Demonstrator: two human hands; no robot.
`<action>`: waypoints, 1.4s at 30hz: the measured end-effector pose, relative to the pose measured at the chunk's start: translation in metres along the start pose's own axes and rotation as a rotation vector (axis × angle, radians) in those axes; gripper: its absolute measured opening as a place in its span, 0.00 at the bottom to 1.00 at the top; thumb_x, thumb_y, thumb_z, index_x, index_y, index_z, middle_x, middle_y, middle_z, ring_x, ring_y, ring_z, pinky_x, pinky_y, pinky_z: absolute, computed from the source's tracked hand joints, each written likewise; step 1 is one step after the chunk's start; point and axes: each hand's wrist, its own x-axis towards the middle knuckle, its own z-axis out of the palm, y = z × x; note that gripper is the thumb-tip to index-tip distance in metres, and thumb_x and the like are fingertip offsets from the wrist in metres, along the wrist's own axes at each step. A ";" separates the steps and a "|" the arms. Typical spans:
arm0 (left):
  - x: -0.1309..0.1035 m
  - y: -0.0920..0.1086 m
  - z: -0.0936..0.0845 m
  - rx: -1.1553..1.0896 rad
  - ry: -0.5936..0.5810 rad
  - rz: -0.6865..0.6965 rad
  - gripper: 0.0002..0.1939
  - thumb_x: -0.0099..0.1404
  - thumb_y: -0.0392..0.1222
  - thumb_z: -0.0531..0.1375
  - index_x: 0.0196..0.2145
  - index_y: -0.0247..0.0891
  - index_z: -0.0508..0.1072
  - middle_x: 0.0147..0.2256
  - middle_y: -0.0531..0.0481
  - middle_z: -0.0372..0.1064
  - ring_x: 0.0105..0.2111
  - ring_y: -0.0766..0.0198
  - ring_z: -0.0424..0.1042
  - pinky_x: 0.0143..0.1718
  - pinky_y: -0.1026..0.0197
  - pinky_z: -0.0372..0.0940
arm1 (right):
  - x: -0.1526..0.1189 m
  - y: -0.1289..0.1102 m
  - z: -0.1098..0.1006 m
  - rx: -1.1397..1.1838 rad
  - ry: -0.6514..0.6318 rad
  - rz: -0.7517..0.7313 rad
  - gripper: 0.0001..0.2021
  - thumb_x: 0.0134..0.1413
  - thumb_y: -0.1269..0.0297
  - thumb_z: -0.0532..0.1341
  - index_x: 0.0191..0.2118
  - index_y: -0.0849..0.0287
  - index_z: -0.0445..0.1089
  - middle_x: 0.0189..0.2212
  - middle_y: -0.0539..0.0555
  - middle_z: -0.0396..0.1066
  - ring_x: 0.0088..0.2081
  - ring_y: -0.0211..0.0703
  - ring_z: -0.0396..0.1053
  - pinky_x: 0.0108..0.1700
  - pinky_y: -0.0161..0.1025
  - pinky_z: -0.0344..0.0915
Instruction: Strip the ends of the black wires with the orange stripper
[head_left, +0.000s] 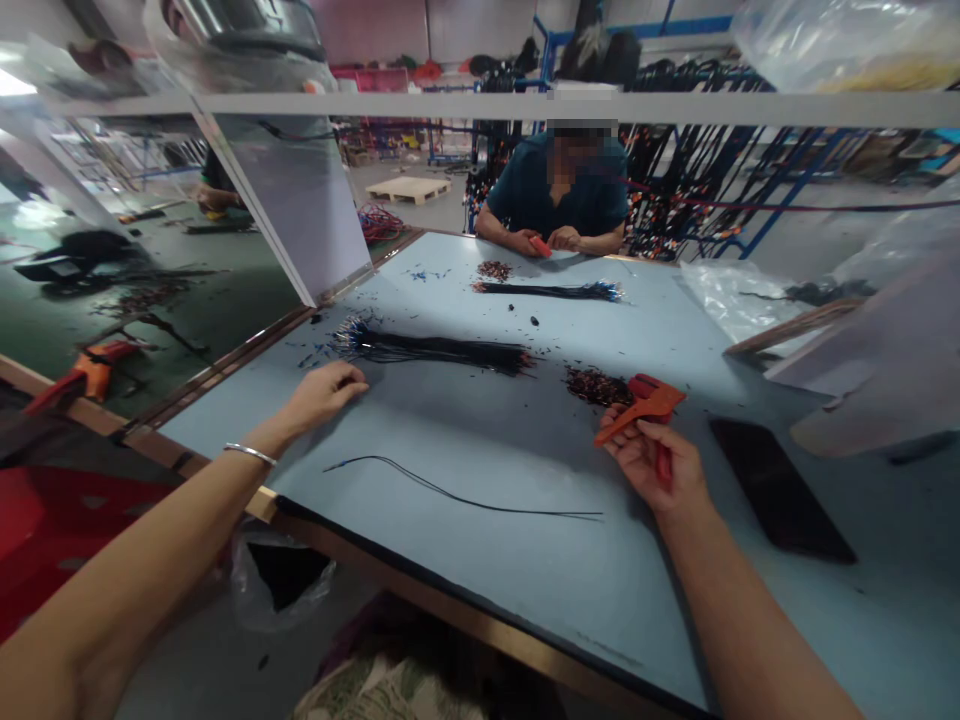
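My left hand (328,391) is just above the blue tabletop, its fingers curled together. Whether anything is between them is hidden. Just beyond it lies a bundle of black wires (450,352), with blue and silvery tips at the left end and reddish tips at the right. My right hand (664,462) holds an orange-red wire stripper (646,404), palm turned up and fingers round the handles. Between my hands, nearer the table's front edge, a single doubled black wire (450,494) lies curved and apart from both.
A heap of cut scraps (596,386) lies beside the stripper. A black phone (780,488) is at the right. Across the table (450,430) a person (559,190) holds a red tool, near a second wire bundle (551,291). A shelf bar (480,106) crosses overhead.
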 end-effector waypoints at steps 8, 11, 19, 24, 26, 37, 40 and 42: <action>0.012 0.004 -0.045 0.084 0.307 -0.103 0.16 0.63 0.44 0.54 0.46 0.37 0.71 0.40 0.52 0.69 0.43 0.59 0.67 0.44 0.56 0.61 | 0.002 0.002 -0.004 -0.015 -0.051 -0.032 0.10 0.42 0.73 0.61 0.34 0.57 0.74 0.33 0.55 0.79 0.37 0.46 0.77 0.45 0.44 0.74; -0.006 0.059 -0.021 -0.076 0.149 0.170 0.13 0.66 0.46 0.54 0.44 0.41 0.72 0.42 0.51 0.71 0.41 0.60 0.68 0.46 0.58 0.62 | 0.001 0.002 0.002 -0.005 -0.021 -0.039 0.11 0.41 0.73 0.60 0.35 0.58 0.74 0.32 0.55 0.79 0.36 0.45 0.77 0.43 0.43 0.74; -0.057 0.166 0.066 -0.203 -0.447 0.686 0.12 0.61 0.51 0.61 0.35 0.39 0.71 0.36 0.47 0.70 0.37 0.59 0.65 0.38 0.58 0.57 | 0.002 0.002 0.005 -0.005 -0.037 -0.042 0.11 0.42 0.72 0.60 0.35 0.60 0.74 0.32 0.56 0.79 0.37 0.45 0.77 0.44 0.44 0.74; -0.058 0.161 0.080 -0.138 -0.336 0.739 0.11 0.70 0.41 0.50 0.32 0.38 0.69 0.32 0.47 0.68 0.33 0.60 0.64 0.36 0.57 0.53 | 0.007 0.003 0.001 0.019 -0.073 -0.043 0.10 0.43 0.73 0.60 0.34 0.59 0.73 0.33 0.56 0.80 0.38 0.47 0.77 0.45 0.45 0.73; -0.049 0.160 0.081 -0.087 -0.276 0.746 0.12 0.70 0.41 0.49 0.31 0.38 0.68 0.31 0.47 0.67 0.33 0.59 0.63 0.36 0.56 0.54 | 0.009 0.003 0.001 0.021 -0.075 -0.050 0.09 0.43 0.72 0.60 0.34 0.59 0.73 0.33 0.56 0.80 0.38 0.46 0.77 0.45 0.45 0.73; 0.065 0.165 0.082 -0.126 -0.137 0.306 0.10 0.66 0.43 0.49 0.40 0.39 0.67 0.31 0.49 0.71 0.30 0.59 0.70 0.32 0.61 0.59 | 0.010 0.004 0.003 0.045 -0.095 -0.046 0.09 0.44 0.73 0.60 0.33 0.61 0.74 0.32 0.57 0.79 0.37 0.46 0.77 0.42 0.43 0.74; 0.070 0.177 0.086 -0.109 -0.133 0.277 0.14 0.65 0.46 0.52 0.46 0.41 0.67 0.37 0.48 0.74 0.34 0.57 0.72 0.32 0.61 0.59 | 0.011 0.004 0.004 0.050 -0.104 -0.042 0.09 0.44 0.73 0.60 0.34 0.61 0.74 0.33 0.57 0.79 0.38 0.46 0.77 0.43 0.42 0.73; 0.070 0.184 0.089 -0.080 -0.154 0.277 0.17 0.63 0.46 0.54 0.49 0.41 0.68 0.38 0.47 0.75 0.36 0.55 0.73 0.32 0.61 0.59 | 0.011 0.004 0.003 0.053 -0.109 -0.040 0.09 0.44 0.73 0.60 0.35 0.62 0.74 0.33 0.57 0.79 0.38 0.46 0.77 0.43 0.42 0.73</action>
